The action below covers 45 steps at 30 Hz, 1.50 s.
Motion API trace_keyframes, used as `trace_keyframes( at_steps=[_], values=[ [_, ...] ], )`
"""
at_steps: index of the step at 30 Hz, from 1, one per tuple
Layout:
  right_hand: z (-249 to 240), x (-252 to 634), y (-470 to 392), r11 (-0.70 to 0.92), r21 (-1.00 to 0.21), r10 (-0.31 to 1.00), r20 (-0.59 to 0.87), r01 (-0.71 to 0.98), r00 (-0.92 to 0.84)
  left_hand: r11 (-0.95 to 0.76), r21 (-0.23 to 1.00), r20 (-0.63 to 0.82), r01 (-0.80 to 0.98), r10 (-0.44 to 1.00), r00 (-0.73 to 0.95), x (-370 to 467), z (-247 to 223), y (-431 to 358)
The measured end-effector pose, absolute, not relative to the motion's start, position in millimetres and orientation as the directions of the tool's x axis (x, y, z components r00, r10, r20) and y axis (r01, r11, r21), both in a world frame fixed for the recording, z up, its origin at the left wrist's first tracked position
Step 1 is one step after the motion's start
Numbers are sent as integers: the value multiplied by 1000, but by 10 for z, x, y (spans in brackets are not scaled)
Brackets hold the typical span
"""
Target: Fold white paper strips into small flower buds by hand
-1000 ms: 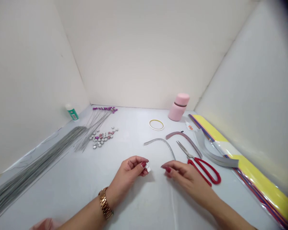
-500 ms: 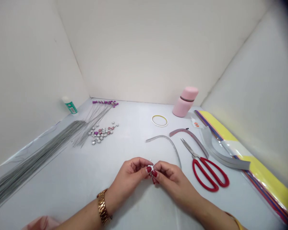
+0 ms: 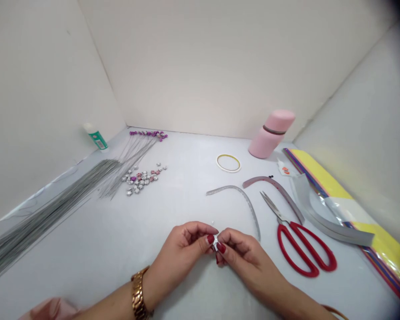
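Between the fingertips of both hands is a small silver folded paper star (image 3: 215,242), partly covered by the thumbs. My left hand (image 3: 190,244) pinches it from the left, thumb against index finger. From the right, my right hand (image 3: 242,253) grips it, thumb on the near side and fingers curled behind. Just beyond the hands lies a thin silver paper strip (image 3: 243,195), curved on the table. Red-handled scissors (image 3: 295,238) rest to the right of my right hand, blades pointing away and to the left.
Several small silver, pink and purple stars (image 3: 142,180) lie at left, beside a bundle of grey wires (image 3: 60,204). Purple-tipped wire stems (image 3: 148,134), a glue stick (image 3: 96,138), a tape roll (image 3: 228,163), a pink flask (image 3: 271,134), grey strips (image 3: 330,224) and yellow sheets (image 3: 320,173) surround them.
Both hands keep their pinch on the star, which has turned slightly and shows more of its silver face. The whole view has shifted a little; the table items stay in place.
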State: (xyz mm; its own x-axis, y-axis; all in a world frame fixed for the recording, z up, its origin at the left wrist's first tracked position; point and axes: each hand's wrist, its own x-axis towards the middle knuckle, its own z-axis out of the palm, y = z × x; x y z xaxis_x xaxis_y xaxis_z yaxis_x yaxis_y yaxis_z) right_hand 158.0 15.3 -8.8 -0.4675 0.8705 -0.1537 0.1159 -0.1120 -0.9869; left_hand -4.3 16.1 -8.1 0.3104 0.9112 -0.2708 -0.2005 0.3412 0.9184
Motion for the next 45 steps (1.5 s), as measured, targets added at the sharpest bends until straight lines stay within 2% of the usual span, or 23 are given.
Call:
trace_keyframes(
  at_steps=[6,11,13,18,23,29,34,40,42,45],
  values=[
    [-125,1605,136,-8,-988,876,-81,154,-475,308,936,-253,-170,926,281,-57,-83,174],
    [-150,1619,138,190,-944,899,56,271,-435,336,933,-283,-129,907,312,-79,-78,192],
    [-148,1622,143,222,-925,894,66,309,-443,332,935,-276,-125,903,331,-76,-76,179],
    [-113,1607,142,143,-942,924,18,303,-382,337,928,-268,-157,899,346,-69,-64,162],
    [-123,1597,140,93,-947,908,-46,307,-417,343,911,-242,-228,894,377,-61,-46,157],
    [-157,1599,140,21,-974,905,-79,228,-419,339,904,-219,-261,890,399,-27,-29,156],
    [-190,1599,98,13,-984,933,-53,179,-356,360,898,-266,-253,903,338,-38,-39,163],
    [-158,1603,102,150,-966,941,73,211,-330,382,897,-301,-224,897,323,-51,-72,162],
    [-131,1599,106,137,-969,944,63,208,-325,396,889,-313,-232,893,325,-49,-71,168],
    [-111,1583,102,32,-990,957,-10,139,-289,413,875,-325,-251,887,329,-47,-65,174]
  ],
)
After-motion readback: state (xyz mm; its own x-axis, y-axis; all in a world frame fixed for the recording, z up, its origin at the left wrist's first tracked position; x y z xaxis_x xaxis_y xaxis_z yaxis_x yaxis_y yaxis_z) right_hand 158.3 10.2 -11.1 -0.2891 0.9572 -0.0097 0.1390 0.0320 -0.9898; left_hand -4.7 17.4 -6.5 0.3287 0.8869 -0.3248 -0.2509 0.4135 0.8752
